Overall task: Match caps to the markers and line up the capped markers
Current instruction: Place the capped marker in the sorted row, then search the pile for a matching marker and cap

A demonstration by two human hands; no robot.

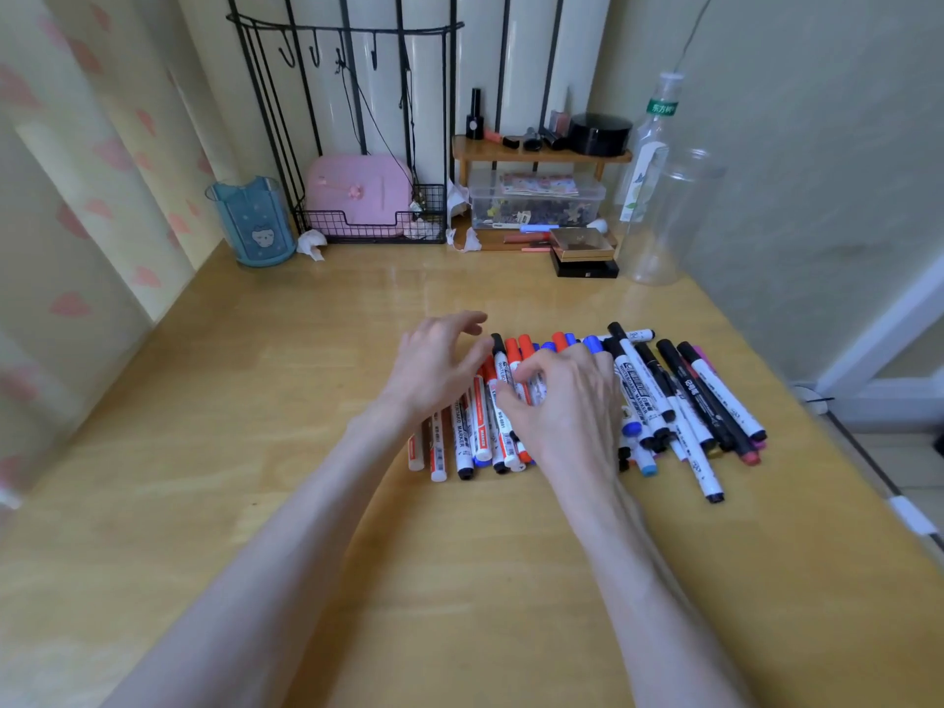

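Several capped markers lie side by side in a row (477,436) on the wooden table (316,503), with red, black and blue caps. A looser pile of black-capped and other markers (689,396) lies to the right, some crossing each other. My left hand (439,365) rests on the left part of the row with its fingers spread and relaxed, touching a black-capped marker (498,350). My right hand (567,401) covers the middle of the markers, and its thumb and curled forefinger pinch a white red-capped marker (517,361). The markers under both hands are hidden.
At the back stand a blue cup (253,222), a black wire rack (373,217) with a pink case, a wooden shelf (541,155) with cosmetics, a clear box (536,201), small boxes (582,252) and clear bottles (659,212). A wall runs along the right.
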